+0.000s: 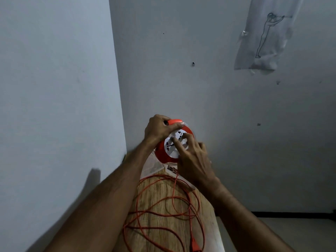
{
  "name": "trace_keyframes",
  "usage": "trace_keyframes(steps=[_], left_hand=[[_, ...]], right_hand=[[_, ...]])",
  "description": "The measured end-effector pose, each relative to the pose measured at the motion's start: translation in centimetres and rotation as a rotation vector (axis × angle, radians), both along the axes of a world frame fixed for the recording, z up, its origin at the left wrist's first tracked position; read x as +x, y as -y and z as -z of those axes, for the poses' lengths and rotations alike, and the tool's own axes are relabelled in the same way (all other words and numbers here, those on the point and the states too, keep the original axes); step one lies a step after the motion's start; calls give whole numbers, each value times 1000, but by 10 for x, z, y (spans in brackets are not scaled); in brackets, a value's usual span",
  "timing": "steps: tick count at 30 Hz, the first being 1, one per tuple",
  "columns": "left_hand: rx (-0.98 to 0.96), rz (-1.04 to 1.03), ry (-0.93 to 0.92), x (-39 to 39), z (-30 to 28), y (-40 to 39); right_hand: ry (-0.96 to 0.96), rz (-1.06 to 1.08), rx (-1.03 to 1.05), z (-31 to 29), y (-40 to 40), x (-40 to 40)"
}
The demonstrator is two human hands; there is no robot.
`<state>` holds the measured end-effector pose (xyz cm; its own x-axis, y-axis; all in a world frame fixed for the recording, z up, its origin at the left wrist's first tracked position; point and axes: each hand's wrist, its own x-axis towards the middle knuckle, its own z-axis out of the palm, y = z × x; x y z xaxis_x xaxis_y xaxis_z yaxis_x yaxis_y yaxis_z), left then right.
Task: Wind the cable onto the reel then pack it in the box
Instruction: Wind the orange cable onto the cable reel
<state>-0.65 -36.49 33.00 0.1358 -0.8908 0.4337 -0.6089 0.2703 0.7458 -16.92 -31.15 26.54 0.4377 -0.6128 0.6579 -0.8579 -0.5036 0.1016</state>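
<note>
Cable (164, 206) lies in loose orange loops on the counter (205, 231) at 6 o'clock from the reel (160, 150), whose handle the left hand (160, 129) clasps at 12 o'clock, while the right hand (194, 157) fingers (177, 143) rest spread on its white face.

Loose loops of orange cable (163, 211) cover most of the narrow wooden table (156, 190); walls close the left and far sides. To the right the floor (291, 231) is open.
</note>
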Motion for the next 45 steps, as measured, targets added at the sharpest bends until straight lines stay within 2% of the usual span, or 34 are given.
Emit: trace_keyframes(steps=[7,11,15,18,22,25,27,29,31,34,35,36,37,39,41,43,45], left_hand=[[30,60,21,-10,1,-3],[17,57,38,-12,-1,-2],[16,37,47,-13,0,-2],[-23,13,3,-15,6,-1],[-60,-7,-30,-19,11,-1],[-80,-26,12,-23,13,-2],[-101,-57,39,-25,14,-4],[-94,-70,52,-26,16,-5],[-70,-71,27,-21,17,-4],[-27,-53,-98,-9,19,0],[-21,-48,-130,-6,18,0],[-21,-45,-139,-5,17,0],[-21,-44,-129,-4,16,0],[-10,-42,-105,-2,14,1],[3,-27,-115,-3,13,2],[-1,-14,-110,-6,10,2],[-19,0,-94,-12,9,0]], right_hand=[[52,17,-124,-14,1,8],[90,2,-99,-12,8,8],[297,-53,6,-11,12,11],[598,-13,154,-16,7,18],[1047,198,303,-19,1,36],[1490,284,593,-17,3,47],[1891,268,813,-29,0,51],[2239,239,935,-42,-3,54],[2374,169,1020,-54,-7,52],[2240,91,1099,-52,-18,39],[2153,104,1030,-44,-21,35],[2035,127,874,-37,-25,30],[1834,143,666,-28,-27,24],[1251,95,277,-12,-25,15],[741,71,87,-4,-21,9],[449,116,45,-5,-18,10],[322,149,29,-8,-17,13]])
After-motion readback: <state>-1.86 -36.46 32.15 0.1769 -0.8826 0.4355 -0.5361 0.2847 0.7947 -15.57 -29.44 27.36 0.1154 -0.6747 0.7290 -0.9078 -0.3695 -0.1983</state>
